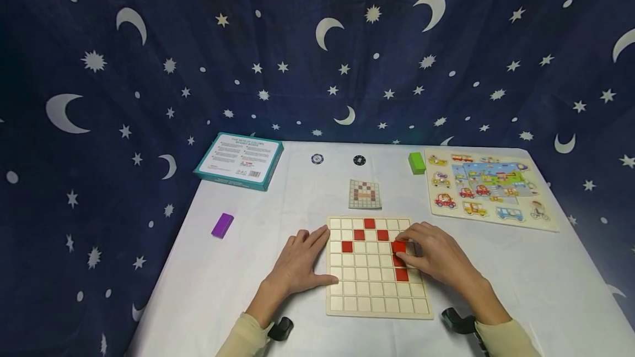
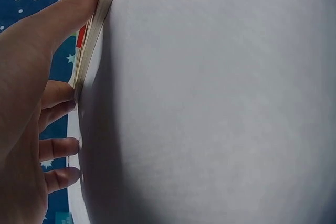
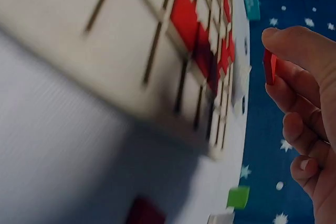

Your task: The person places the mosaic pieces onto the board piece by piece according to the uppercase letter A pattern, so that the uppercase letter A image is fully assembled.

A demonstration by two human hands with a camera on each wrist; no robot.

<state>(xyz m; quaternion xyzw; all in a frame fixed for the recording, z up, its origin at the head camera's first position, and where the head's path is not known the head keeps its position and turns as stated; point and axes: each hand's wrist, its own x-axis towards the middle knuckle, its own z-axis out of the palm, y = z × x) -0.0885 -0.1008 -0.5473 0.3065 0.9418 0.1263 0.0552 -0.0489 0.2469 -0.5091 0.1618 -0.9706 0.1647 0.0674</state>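
A wooden grid board point(image 1: 369, 304) lies in front of me with several red square tiles point(image 1: 346, 247) set in its cells. My left hand point(image 1: 297, 263) rests along its left edge, fingertips at the upper part and thumb at the lower part. The left wrist view shows those fingers point(image 2: 58, 149) extended beside the board's edge. Over the board's right side, my right hand point(image 1: 439, 252) pinches a red tile point(image 3: 270, 67) between thumb and fingertips. Below that tile, another red tile point(image 1: 402, 275) sits in the right part of the grid. A small pattern card point(image 1: 364, 203) lies just behind the board.
A teal-edged box point(image 1: 240, 158) stands at the back left, with a purple block point(image 1: 222, 225) nearer. Two round chips point(image 1: 317, 158) and a green block point(image 1: 416, 163) lie along the back. A vehicle puzzle board point(image 1: 491, 215) is at the right. Something dark red point(image 3: 144, 212) lies beside the grid.
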